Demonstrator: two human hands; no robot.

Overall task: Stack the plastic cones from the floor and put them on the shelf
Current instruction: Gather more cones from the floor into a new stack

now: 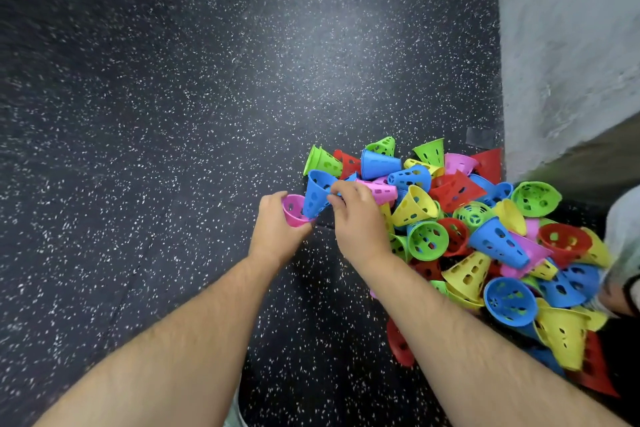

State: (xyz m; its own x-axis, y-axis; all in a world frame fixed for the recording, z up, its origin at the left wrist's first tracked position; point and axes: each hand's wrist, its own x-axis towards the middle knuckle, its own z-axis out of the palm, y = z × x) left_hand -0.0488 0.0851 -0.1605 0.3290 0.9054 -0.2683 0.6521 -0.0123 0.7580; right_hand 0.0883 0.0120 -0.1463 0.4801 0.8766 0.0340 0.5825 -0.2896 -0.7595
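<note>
The heap of perforated plastic cones [485, 236] in red, blue, green, yellow and pink is thin moulded plastic, smooth-walled, with a soft sheen rather than a hard gloss. The pink perforated plastic cone [292, 210] at the heap's left edge and the blue perforated plastic cone [317, 191] touching it show the same finish. The dark floor flecked with white [156, 132] looks like matt, grainy rubber. The pale grey wall [568, 45] is rough and mottled, like plaster or concrete. The grey cloth [623, 229] looks soft and matt.
</note>
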